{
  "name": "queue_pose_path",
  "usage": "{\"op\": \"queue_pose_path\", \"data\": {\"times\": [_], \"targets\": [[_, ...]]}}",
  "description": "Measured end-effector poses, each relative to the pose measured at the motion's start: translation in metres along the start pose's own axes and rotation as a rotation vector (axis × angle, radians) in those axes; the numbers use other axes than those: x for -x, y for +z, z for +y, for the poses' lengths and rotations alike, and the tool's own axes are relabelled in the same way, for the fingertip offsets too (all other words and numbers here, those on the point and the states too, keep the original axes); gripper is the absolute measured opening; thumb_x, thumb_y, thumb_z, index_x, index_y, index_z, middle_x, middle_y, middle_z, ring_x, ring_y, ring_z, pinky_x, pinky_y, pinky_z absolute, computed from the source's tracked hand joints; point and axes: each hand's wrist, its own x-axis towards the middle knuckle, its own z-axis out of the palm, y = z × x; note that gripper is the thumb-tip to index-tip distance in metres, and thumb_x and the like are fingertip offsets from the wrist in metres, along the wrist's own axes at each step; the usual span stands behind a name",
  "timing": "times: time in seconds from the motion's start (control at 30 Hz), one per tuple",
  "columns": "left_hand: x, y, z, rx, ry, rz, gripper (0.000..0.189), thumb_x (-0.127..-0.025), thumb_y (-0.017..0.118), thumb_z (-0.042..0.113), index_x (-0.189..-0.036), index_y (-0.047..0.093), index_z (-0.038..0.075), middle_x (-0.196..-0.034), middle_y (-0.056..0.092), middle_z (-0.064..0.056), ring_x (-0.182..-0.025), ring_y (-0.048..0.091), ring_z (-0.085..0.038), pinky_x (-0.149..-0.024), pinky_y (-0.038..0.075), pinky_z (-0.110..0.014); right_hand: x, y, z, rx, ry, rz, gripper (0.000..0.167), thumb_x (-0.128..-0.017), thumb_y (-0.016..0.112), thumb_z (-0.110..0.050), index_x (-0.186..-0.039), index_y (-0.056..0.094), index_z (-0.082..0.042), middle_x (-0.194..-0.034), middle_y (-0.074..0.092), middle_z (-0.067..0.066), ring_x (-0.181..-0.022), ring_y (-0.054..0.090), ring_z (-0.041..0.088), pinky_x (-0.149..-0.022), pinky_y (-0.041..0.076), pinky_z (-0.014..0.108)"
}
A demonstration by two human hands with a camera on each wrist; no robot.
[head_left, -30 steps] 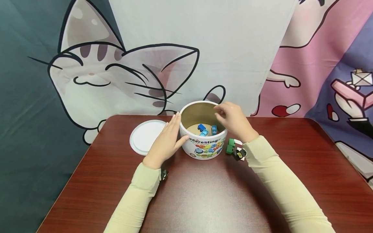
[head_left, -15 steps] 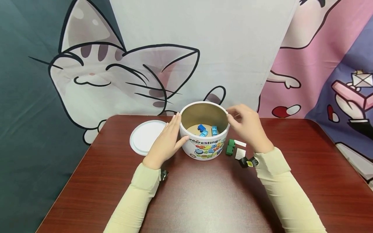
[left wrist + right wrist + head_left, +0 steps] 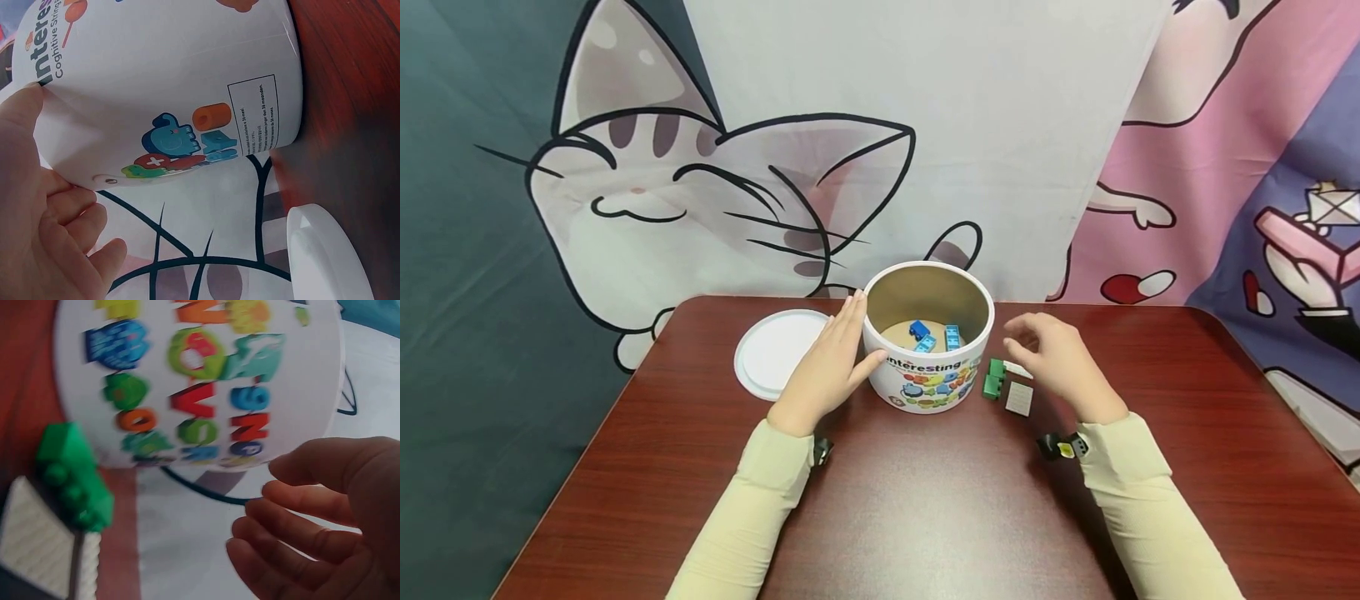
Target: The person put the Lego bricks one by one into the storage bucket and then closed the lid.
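your left hand [image 3: 822,371] rests against the side of the white tub [image 3: 928,387], its fingers straight and its thumb spread wide. your right hand [image 3: 1056,360] hangs just right of the tub, apart from it, fingers loosely bent with a gap before the thumb. below that hand, the green blocks [image 3: 993,380] and white pieces [image 3: 1019,398] lie on the table [image 3: 925,500]; blue blocks [image 3: 925,342] sit inside the tub, which stands upright.

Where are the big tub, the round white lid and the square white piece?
Big tub [image 3: 928,386], head view: printed front wall.
Round white lid [image 3: 777,352], head view: middle of its face.
Square white piece [image 3: 1018,398], head view: middle of its top.
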Motion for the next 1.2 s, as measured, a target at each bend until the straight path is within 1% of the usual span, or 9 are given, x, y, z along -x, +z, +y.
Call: {"op": "queue_pose_path", "data": {"times": [0.13, 0.23, 0.37, 0.5, 0.63, 0.77, 0.93, 1.07, 1.2], "targets": [[0.000, 0.000, 0.000, -0.002, 0.008, 0.005, 0.082, -0.105, 0.053, 0.045, -0.160, 0.015, -0.003, -0.167, 0.017, -0.017, -0.155, 0.016, -0.030, -0.124, 0.018, -0.049, 0.005, 0.002, 0.009, 0.046, 0.000, -0.096, 0.019, -0.091, 0.070, -0.005, -0.107, 0.070, 0.006, -0.095, 0.068, 0.015, -0.085, 0.067, 0.029, -0.077, 0.056, 0.047], [-0.001, 0.001, -0.001, -0.005, 0.010, 0.007, 0.083, -0.105, 0.053, 0.044, -0.160, 0.015, -0.003, -0.167, 0.017, -0.017, -0.155, 0.016, -0.031, -0.123, 0.019, -0.049, 0.008, 0.003, 0.014, 0.083, -0.001, -0.165, 0.021, -0.089, 0.072, -0.008, -0.105, 0.070, 0.006, -0.093, 0.068, 0.014, -0.083, 0.066, 0.029, -0.074, 0.056, 0.047], [0.000, 0.001, -0.001, -0.004, 0.009, 0.012, 0.083, -0.104, 0.054, 0.045, -0.160, 0.015, -0.003, -0.167, 0.017, -0.017, -0.155, 0.015, -0.029, -0.123, 0.019, -0.049, 0.012, 0.006, 0.020, 0.113, -0.017, -0.231, 0.022, -0.085, 0.075, -0.008, -0.101, 0.071, 0.007, -0.090, 0.070, 0.015, -0.080, 0.067, 0.029, -0.072, 0.056, 0.046], [0.000, 0.002, -0.002, 0.000, 0.015, 0.019, 0.083, -0.104, 0.054, 0.044, -0.161, 0.015, -0.002, -0.167, 0.018, -0.018, -0.155, 0.014, -0.028, -0.123, 0.019, -0.049, 0.017, 0.009, 0.024, 0.113, -0.046, -0.277, 0.017, -0.082, 0.077, -0.006, -0.095, 0.074, 0.003, -0.089, 0.071, 0.012, -0.079, 0.067, 0.028, -0.071, 0.056, 0.042], [0.000, 0.002, -0.002, 0.002, 0.020, 0.023, 0.083, -0.104, 0.054, 0.044, -0.161, 0.014, -0.002, -0.167, 0.018, -0.019, -0.155, 0.013, -0.026, -0.123, 0.019, -0.049, 0.021, 0.011, 0.027, 0.130, -0.063, -0.300, 0.015, -0.078, 0.077, -0.006, -0.092, 0.074, 0.000, -0.081, 0.067, 0.006, -0.074, 0.061, 0.022, -0.066, 0.051, 0.036], [-0.001, 0.002, -0.002, 0.007, 0.013, 0.016, 0.083, -0.104, 0.054, 0.044, -0.161, 0.013, -0.001, -0.167, 0.016, -0.017, -0.156, 0.011, -0.025, -0.124, 0.017, -0.046, 0.022, 0.012, 0.029, 0.151, -0.075, -0.303, 0.015, -0.074, 0.080, -0.007, -0.085, 0.071, -0.001, -0.072, 0.061, 0.001, -0.068, 0.053, 0.017, -0.061, 0.046, 0.033], [0.000, 0.001, 0.000, 0.017, 0.009, 0.011, 0.083, -0.104, 0.055, 0.043, -0.161, 0.013, -0.002, -0.167, 0.016, -0.017, -0.156, 0.011, -0.026, -0.124, 0.016, -0.046, 0.023, 0.014, 0.030, 0.150, -0.066, -0.324, 0.016, -0.072, 0.083, -0.008, -0.078, 0.068, -0.005, -0.068, 0.057, -0.001, -0.066, 0.047, 0.013, -0.058, 0.042, 0.030], [0.000, -0.001, 0.001, 0.018, 0.011, 0.009, 0.083, -0.104, 0.055, 0.043, -0.161, 0.013, -0.003, -0.167, 0.016, -0.018, -0.155, 0.011, -0.027, -0.124, 0.017, -0.047, 0.023, 0.016, 0.031, 0.160, -0.047, -0.342, 0.021, -0.073, 0.086, -0.011, -0.082, 0.069, -0.003, -0.071, 0.058, 0.002, -0.067, 0.049, 0.015, -0.059, 0.044, 0.031], [0.000, -0.001, 0.001, 0.016, 0.007, 0.005, 0.083, -0.104, 0.055, 0.042, -0.161, 0.014, -0.002, -0.167, 0.016, -0.017, -0.155, 0.012, -0.026, -0.124, 0.016, -0.046, 0.024, 0.019, 0.031, 0.182, -0.040, -0.344, 0.029, -0.072, 0.088, -0.014, -0.091, 0.072, 0.001, -0.076, 0.059, 0.005, -0.070, 0.051, 0.017, -0.061, 0.046, 0.032]]}}
